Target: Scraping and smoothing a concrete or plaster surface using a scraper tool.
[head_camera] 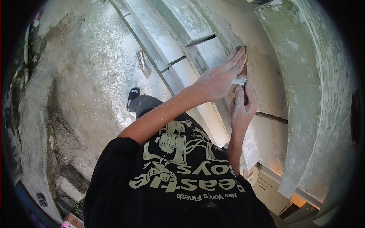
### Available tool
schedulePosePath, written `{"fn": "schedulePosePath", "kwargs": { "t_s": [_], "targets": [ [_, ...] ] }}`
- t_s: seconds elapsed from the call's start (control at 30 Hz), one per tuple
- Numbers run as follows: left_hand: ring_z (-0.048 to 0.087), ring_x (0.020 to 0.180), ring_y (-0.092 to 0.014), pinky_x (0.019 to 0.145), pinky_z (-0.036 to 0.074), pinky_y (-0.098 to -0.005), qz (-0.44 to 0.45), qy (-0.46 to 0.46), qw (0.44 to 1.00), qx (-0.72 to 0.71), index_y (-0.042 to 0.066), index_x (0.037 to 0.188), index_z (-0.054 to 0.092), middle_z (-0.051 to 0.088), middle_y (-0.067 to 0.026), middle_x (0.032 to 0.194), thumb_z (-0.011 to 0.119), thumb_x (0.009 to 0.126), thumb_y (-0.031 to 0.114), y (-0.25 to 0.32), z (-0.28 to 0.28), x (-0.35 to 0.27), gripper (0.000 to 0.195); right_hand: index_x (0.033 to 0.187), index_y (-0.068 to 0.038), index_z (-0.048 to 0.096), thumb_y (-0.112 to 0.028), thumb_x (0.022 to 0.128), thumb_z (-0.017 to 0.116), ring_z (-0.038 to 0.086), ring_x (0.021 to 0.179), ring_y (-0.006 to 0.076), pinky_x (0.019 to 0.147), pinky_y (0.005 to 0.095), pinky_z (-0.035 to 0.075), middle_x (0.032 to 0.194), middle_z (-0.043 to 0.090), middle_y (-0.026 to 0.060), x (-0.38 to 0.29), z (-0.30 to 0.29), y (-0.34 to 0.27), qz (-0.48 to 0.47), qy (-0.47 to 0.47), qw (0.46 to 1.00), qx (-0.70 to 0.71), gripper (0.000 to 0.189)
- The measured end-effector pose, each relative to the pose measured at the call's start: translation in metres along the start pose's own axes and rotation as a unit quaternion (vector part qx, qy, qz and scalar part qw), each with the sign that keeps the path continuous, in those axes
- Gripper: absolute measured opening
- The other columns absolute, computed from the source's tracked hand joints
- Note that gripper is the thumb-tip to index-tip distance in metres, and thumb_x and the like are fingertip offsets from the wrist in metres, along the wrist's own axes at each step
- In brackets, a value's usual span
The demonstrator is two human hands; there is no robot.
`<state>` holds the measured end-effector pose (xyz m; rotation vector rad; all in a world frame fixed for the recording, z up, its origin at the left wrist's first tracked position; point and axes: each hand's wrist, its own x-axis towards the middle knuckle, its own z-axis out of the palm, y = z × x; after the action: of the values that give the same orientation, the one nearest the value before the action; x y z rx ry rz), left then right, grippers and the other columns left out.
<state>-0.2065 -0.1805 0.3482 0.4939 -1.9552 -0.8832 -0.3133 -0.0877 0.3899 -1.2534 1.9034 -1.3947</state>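
Note:
My left hand (218, 81), dusted with white powder, lies palm down with its fingers stretched along the flat, dark blade of a hand tool (243, 69). Its black handle is gripped in my right hand (243, 109), also dusty. A white band or strip shows where blade and handle meet, close to my left thumb; what it is cannot be told. The tool lies against the upper edge of a long, pale, stepped structure (182, 69) with a whitish-green, plaster-like surface. Whether the tool is a file or a scraper is hidden by my fingers.
A long curved panel, pale green (298, 94), rises to the right. Dark gaps separate the structure's sections. On the concrete floor (94, 57) lies a curved brown piece (143, 64), near my sandalled foot (133, 95). Rough broken edging (67, 171) runs at left; flat boards (269, 189) lie lower right.

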Motion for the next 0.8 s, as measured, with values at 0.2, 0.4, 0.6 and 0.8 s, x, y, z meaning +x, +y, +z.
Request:
{"fn": "schedulePosePath", "kwargs": {
  "t_s": [0.2,0.4,0.6,0.8],
  "targets": [
    [0.017,0.15,-0.043,0.124,0.022,-0.0442,-0.023,-0.017,1.0,-0.007,-0.006,0.156,0.012,0.012,-0.0272,0.163,0.052,0.084,-0.004,-0.003,-0.002,0.002,0.082,0.136,0.004,0.058,-0.012,0.1,0.06,0.038,0.052,0.0017,0.043,0.0205,0.03,0.076,0.054,-0.0025,0.003,0.002,0.005,-0.04,-0.01,0.998,-0.053,0.039],
    [0.018,0.15,-0.044,0.123,0.024,-0.0446,-0.008,0.02,1.0,0.008,-0.002,0.157,0.012,0.011,-0.0271,0.163,0.052,0.083,-0.004,-0.006,-0.004,0.002,0.084,0.142,0.001,0.054,-0.011,0.1,0.059,0.038,0.053,0.0014,0.044,0.0204,0.031,0.077,0.054,-0.0023,0.003,0.007,0.004,-0.053,-0.02,0.998,-0.034,0.044],
    [0.018,0.15,-0.044,0.123,0.023,-0.0448,0.012,0.058,0.998,0.029,-0.003,0.156,0.016,0.013,-0.0271,0.163,0.053,0.082,-0.005,-0.007,-0.009,0.004,0.083,0.139,0.0,0.057,-0.012,0.1,0.06,0.038,0.054,0.0014,0.045,0.0202,0.031,0.075,0.053,-0.0037,0.004,0.009,0.008,-0.068,-0.021,0.997,-0.011,0.041],
    [0.017,0.15,-0.043,0.123,0.024,-0.0448,-0.001,0.026,1.0,-0.015,-0.006,0.154,0.021,0.015,-0.0269,0.163,0.054,0.083,-0.004,0.02,0.008,-0.005,0.078,0.146,0.0,0.048,-0.012,0.1,0.058,0.041,0.052,0.0031,0.042,0.0194,0.031,0.086,0.057,0.0005,-0.025,-0.02,-0.003,0.028,-0.021,0.997,0.062,0.049]
  ]
}}
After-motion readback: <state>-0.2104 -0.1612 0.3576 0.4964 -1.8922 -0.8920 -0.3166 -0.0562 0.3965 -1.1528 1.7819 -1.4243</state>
